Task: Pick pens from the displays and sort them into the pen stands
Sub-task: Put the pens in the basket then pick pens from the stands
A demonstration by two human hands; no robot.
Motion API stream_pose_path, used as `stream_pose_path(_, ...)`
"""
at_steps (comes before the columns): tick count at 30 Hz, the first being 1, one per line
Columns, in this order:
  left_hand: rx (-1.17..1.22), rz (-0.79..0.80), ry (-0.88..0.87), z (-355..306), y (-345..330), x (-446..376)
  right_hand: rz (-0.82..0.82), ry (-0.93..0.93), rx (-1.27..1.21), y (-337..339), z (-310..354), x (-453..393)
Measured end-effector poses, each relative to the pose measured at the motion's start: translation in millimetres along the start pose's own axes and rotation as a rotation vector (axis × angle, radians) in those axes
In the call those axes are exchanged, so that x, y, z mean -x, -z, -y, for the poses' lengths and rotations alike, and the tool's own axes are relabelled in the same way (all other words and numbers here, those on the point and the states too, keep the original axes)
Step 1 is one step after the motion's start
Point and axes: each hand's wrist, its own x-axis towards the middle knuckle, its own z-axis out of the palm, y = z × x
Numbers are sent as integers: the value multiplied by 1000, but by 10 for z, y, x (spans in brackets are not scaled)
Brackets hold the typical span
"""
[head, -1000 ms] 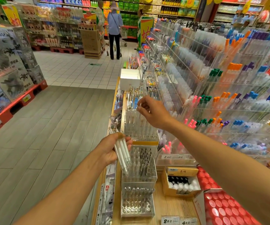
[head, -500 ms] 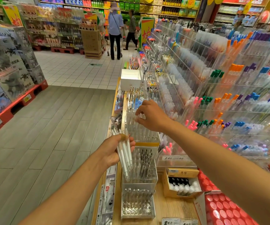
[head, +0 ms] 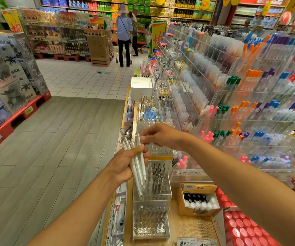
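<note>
- Head view down a supermarket aisle: grey plank floor [head: 54, 157] on the left, giving way to white tiles [head: 83, 80] further off.
- Wooden display counter [head: 187, 226] along the right, crowded with stationery; clear acrylic racks [head: 232, 103] behind it, stacked with pens capped in orange, green, pink, blue and purple.
- Tiered clear pen stands [head: 152, 217] at the counter's near edge: lowest tier nearly all open holes, middle tier holding dark-tipped pens [head: 158, 174], upper tier [head: 159, 150] just beneath the right hand.
- Open cardboard box [head: 198, 201] of black-and-white items beside the stands, red-dotted packs [head: 246, 228] to its right, price tags [head: 185, 243] at the front edge.
- Boxed goods on red pallets [head: 10, 121] at far left; two shoppers [head: 124, 34] standing far down the aisle by a trolley.
- Left hand [head: 123, 166] raised over the stands, fingers and thumb curled round a bundle of white pens [head: 138, 167] (tips angled down, tops fanning up and left; a tan strip on the thumb).
- Right hand [head: 161, 135] reaching across from the right, fingertips [head: 143, 138] closed in a pinch at the top of one pen in that bundle, just above the left thumb.
</note>
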Motion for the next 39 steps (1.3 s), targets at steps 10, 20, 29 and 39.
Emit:
stream_pose_path(10,21,74,11,14,36,32,119,-28,-261,-54,-95,-54)
stream_pose_path(20,46,-48,82,-12,41,12,-37,20,-369,23,-51,-25)
stream_pose_path(29,53,-240,110,6,241,-19,-478,228,140,205,86,-144)
stream_pose_path(39,42,-245,103,-67,244,5,-486,240,343,97,85,-199)
